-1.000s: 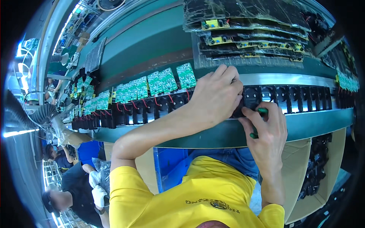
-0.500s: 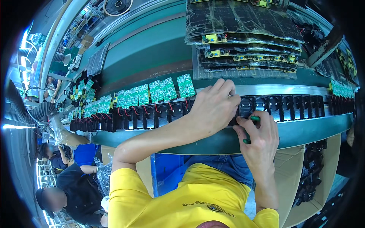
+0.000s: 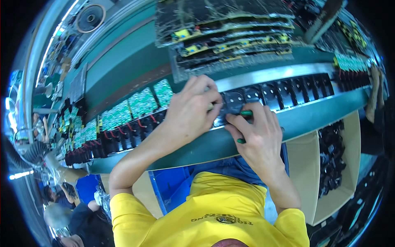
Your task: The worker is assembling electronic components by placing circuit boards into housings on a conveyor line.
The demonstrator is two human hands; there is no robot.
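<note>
Green tool point(image 3: 247, 113) half-hidden in right hand point(image 3: 260, 131)

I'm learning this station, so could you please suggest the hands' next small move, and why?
Perhaps steady the black housing with the left hand before using the green-handled tool: the right hand holds that tool, and both hands are close to this housing.

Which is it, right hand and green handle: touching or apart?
Touching. The head view shows the green handle held in the right hand, lying against its curled fingers with no gap.

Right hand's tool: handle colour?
Green. The handle shows best in the head view, in the right hand.
</note>
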